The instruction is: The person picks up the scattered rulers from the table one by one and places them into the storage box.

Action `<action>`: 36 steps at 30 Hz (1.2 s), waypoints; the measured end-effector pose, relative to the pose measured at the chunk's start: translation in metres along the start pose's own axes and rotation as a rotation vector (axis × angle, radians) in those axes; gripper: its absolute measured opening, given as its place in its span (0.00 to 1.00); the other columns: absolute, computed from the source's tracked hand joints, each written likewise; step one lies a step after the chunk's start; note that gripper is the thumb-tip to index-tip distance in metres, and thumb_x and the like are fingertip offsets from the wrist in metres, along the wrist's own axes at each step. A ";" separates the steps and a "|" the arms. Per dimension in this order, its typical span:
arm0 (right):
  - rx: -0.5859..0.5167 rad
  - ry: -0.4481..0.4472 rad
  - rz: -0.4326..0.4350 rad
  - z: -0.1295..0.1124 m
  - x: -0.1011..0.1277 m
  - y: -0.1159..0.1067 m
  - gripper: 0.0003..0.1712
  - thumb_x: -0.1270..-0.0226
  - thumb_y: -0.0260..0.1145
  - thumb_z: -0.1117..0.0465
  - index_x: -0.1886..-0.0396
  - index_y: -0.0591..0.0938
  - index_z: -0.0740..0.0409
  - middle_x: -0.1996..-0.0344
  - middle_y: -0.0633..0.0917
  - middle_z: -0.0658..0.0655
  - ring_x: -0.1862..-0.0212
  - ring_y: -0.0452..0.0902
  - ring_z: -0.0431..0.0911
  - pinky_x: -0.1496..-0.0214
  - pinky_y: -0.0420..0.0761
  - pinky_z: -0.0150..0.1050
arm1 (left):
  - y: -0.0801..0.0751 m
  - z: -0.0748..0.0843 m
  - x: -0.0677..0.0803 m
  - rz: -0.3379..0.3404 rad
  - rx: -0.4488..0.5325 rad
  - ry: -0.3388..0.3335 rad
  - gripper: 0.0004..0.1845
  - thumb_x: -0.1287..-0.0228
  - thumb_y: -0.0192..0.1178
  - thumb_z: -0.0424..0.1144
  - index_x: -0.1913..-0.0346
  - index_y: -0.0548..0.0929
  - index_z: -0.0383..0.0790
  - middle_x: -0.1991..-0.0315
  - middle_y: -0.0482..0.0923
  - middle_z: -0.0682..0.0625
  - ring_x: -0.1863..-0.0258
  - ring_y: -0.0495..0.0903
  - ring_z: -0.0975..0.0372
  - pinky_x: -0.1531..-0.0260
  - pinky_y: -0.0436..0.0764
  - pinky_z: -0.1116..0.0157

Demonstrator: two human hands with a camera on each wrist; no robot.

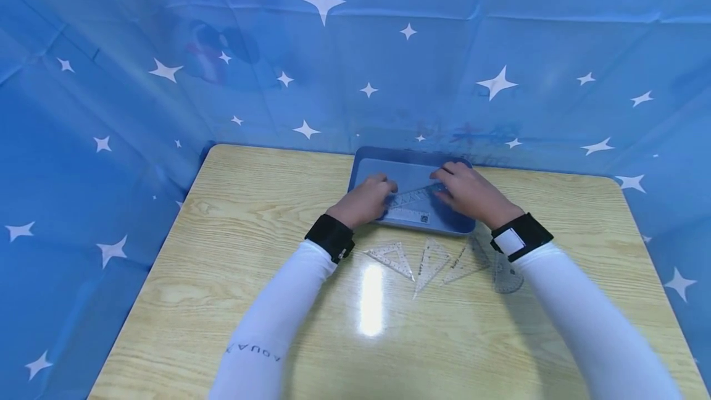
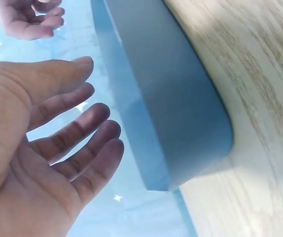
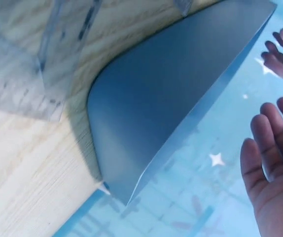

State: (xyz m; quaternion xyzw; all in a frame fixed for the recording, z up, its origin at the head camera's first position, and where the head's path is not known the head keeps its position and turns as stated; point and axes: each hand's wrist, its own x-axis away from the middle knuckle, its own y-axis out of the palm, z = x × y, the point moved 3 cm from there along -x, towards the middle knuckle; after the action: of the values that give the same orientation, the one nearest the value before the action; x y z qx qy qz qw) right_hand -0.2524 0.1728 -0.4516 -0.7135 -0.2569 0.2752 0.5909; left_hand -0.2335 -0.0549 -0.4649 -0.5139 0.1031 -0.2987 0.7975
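A blue tray (image 1: 411,154) sits at the far middle of the wooden table (image 1: 233,252). A clear set square (image 1: 413,201) lies inside it, between my two hands. My left hand (image 1: 366,199) hovers over the tray's left side, fingers near the set square's left end. My right hand (image 1: 469,193) is over the right side, fingertips at the other end. In the left wrist view my left hand (image 2: 48,143) is spread and holds nothing, beside the tray wall (image 2: 176,98). In the right wrist view my right hand (image 3: 274,163) is likewise empty, next to the tray (image 3: 171,98).
Three clear set squares (image 1: 391,258) (image 1: 430,264) (image 1: 466,261) and a clear protractor (image 1: 507,276) lie on the table just in front of the tray. A blue star-patterned cloth (image 1: 333,48) rises behind and beside the table. Bare wood (image 1: 389,338) lies nearer me.
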 end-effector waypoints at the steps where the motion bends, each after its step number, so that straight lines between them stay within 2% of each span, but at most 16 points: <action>1: 0.003 -0.013 0.024 -0.002 0.001 -0.001 0.20 0.32 0.74 0.62 0.44 0.83 0.64 0.53 0.83 0.62 0.50 0.80 0.57 0.45 0.81 0.54 | -0.001 -0.001 0.002 0.007 0.013 -0.003 0.20 0.27 0.62 0.31 0.35 0.80 0.37 0.39 0.76 0.41 0.38 0.77 0.51 0.42 0.80 0.58; 5: 0.012 -0.061 0.105 -0.016 0.007 -0.004 0.22 0.32 0.74 0.60 0.43 0.82 0.65 0.53 0.83 0.63 0.50 0.79 0.57 0.45 0.80 0.55 | -0.006 -0.004 0.011 0.049 0.033 0.002 0.19 0.26 0.62 0.33 0.35 0.80 0.36 0.40 0.76 0.41 0.39 0.76 0.51 0.43 0.79 0.57; 11: -0.021 -0.122 0.201 -0.041 0.020 -0.006 0.22 0.34 0.75 0.60 0.43 0.82 0.62 0.53 0.83 0.61 0.48 0.79 0.57 0.45 0.80 0.54 | -0.013 0.000 0.023 0.117 -0.013 0.045 0.18 0.27 0.64 0.35 0.38 0.81 0.35 0.45 0.78 0.42 0.43 0.77 0.51 0.43 0.78 0.57; 17: -0.047 -0.153 0.251 -0.059 0.029 -0.005 0.24 0.38 0.77 0.61 0.44 0.82 0.63 0.52 0.83 0.61 0.49 0.79 0.57 0.44 0.81 0.53 | -0.018 0.008 0.035 0.147 -0.061 0.074 0.18 0.27 0.64 0.37 0.39 0.82 0.35 0.47 0.77 0.43 0.47 0.76 0.52 0.46 0.78 0.57; 22: -0.055 -0.164 0.274 -0.069 0.037 0.000 0.24 0.36 0.76 0.60 0.43 0.82 0.63 0.52 0.83 0.61 0.49 0.79 0.56 0.45 0.81 0.52 | -0.019 0.013 0.045 0.170 -0.090 0.092 0.17 0.29 0.66 0.37 0.41 0.83 0.34 0.49 0.77 0.43 0.50 0.76 0.52 0.48 0.79 0.57; 28: -0.027 -0.171 0.285 -0.080 0.048 0.010 0.20 0.24 0.65 0.52 0.43 0.82 0.61 0.51 0.82 0.60 0.50 0.78 0.55 0.49 0.81 0.48 | -0.016 0.017 0.059 0.192 -0.101 0.124 0.17 0.31 0.68 0.36 0.42 0.83 0.34 0.50 0.77 0.43 0.50 0.76 0.51 0.49 0.79 0.57; 33: -0.018 -0.213 0.316 -0.092 0.055 0.020 0.29 0.16 0.48 0.44 0.46 0.84 0.62 0.54 0.83 0.59 0.55 0.79 0.53 0.53 0.81 0.46 | -0.009 0.020 0.073 0.199 -0.120 0.142 0.18 0.30 0.68 0.37 0.41 0.83 0.36 0.50 0.77 0.43 0.50 0.76 0.53 0.50 0.79 0.59; 34: -0.013 -0.225 0.315 -0.094 0.056 0.021 0.28 0.16 0.49 0.44 0.46 0.84 0.62 0.55 0.83 0.59 0.56 0.79 0.52 0.55 0.81 0.46 | -0.007 0.021 0.076 0.197 -0.117 0.142 0.18 0.30 0.68 0.38 0.41 0.83 0.36 0.49 0.77 0.44 0.50 0.76 0.53 0.51 0.79 0.59; 36: 0.005 -0.246 0.308 -0.100 0.057 0.025 0.23 0.20 0.59 0.47 0.47 0.85 0.63 0.57 0.84 0.58 0.59 0.79 0.51 0.58 0.81 0.45 | -0.003 0.023 0.081 0.192 -0.103 0.144 0.18 0.30 0.68 0.38 0.41 0.83 0.36 0.49 0.77 0.44 0.50 0.76 0.53 0.51 0.79 0.59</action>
State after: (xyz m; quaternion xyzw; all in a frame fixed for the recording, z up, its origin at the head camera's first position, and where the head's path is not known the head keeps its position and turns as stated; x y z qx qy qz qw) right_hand -0.1407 0.1379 -0.4665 -0.7038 -0.2144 0.4481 0.5078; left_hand -0.1590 -0.0857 -0.4399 -0.5193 0.2241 -0.2515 0.7854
